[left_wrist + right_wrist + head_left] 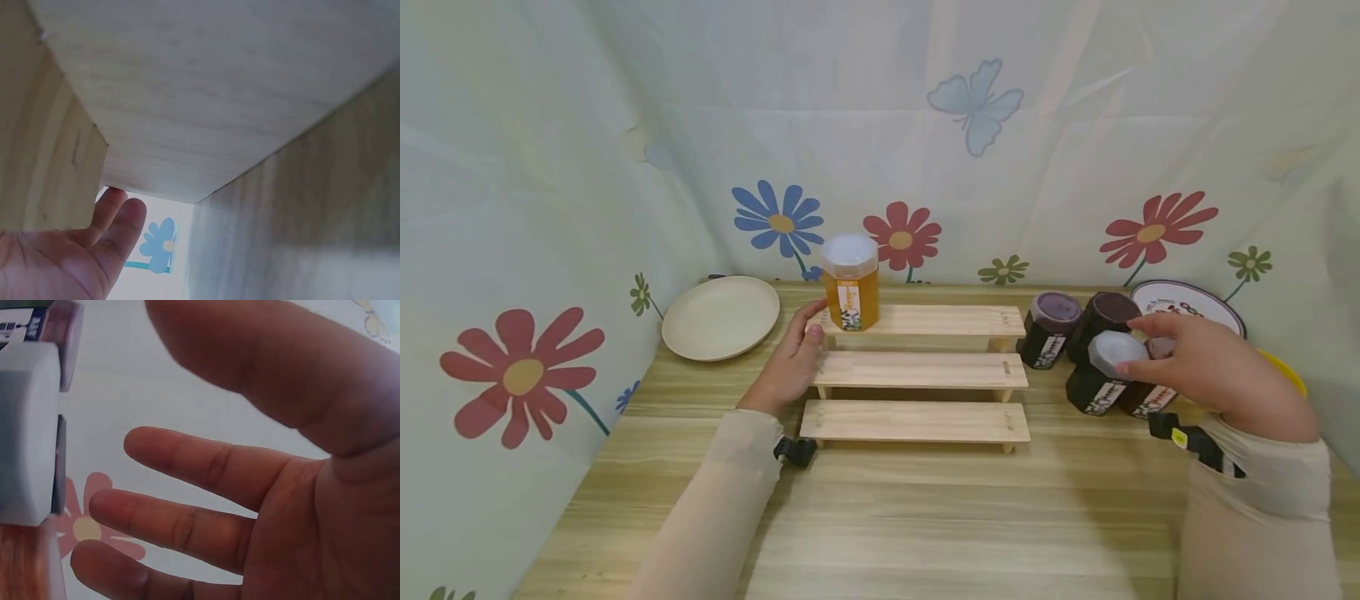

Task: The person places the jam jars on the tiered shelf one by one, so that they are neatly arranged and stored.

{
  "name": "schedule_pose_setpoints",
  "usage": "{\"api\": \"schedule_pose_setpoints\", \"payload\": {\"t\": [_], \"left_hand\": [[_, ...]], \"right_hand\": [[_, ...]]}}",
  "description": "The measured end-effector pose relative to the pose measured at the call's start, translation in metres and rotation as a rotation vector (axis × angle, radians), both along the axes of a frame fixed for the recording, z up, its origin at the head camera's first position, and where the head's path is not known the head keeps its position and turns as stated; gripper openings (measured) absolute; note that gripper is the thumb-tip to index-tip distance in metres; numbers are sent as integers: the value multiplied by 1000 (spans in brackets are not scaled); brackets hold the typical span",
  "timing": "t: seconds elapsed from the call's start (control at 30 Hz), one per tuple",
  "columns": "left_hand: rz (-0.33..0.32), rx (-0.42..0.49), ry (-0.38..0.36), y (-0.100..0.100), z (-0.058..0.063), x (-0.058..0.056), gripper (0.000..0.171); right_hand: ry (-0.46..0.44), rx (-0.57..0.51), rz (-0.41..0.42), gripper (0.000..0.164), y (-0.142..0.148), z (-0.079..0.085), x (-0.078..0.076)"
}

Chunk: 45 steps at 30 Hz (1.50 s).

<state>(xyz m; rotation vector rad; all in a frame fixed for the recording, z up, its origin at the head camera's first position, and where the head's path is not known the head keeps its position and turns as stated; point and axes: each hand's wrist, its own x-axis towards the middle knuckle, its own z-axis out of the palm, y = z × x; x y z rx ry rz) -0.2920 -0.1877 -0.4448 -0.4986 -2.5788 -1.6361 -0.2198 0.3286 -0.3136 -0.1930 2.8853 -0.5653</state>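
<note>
A three-step wooden stand (917,369) is in the middle of the head view. On the left end of its top step stands an amber jar (863,302) with a whitish lid. My left hand (790,358) is at the stand's left side; the left wrist view shows its fingers (119,234) fairly straight beside the wood. Over a dark jar (1093,392) with a white lid, my right hand (1213,367) reaches in from the right. Its fingers (181,528) are spread, with nothing held between them and the thumb. Below the hand, a reddish jar (1150,400) is partly hidden.
Two more dark jars, one purple-lidded (1051,329) and one dark-lidded (1101,321), stand right of the stand. A cream plate (721,318) lies at the back left. Behind the right hand are a patterned plate (1206,304) and a yellow rim (1285,371). Flowered cloth hangs behind.
</note>
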Motion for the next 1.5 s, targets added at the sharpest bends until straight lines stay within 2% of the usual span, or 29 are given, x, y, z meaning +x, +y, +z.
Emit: {"api": "schedule_pose_setpoints", "payload": {"t": [0.33, 0.5, 0.7, 0.9, 1.2, 1.37, 1.5], "left_hand": [[-3, 11, -6, -1, -2, -3, 50], [-7, 2, 7, -1, -2, -3, 52], [0, 2, 9, -1, -1, -3, 53], [-1, -4, 15, -1, -2, -3, 53], [0, 4, 13, -1, -1, -3, 53], [2, 10, 11, -1, -1, -3, 53], [-1, 18, 8, 0, -2, -3, 53]], "right_hand": [[-42, -21, 20, 74, 6, -11, -8], [-13, 35, 35, 71, 8, -13, -11], [-1, 42, 58, 65, 10, -16, -15], [-24, 35, 38, 63, 10, -18, -17], [-3, 42, 36, 64, 1, -19, -19], [-49, 12, 20, 65, -5, -19, -21], [-40, 8, 29, 63, -6, -21, -21]]}}
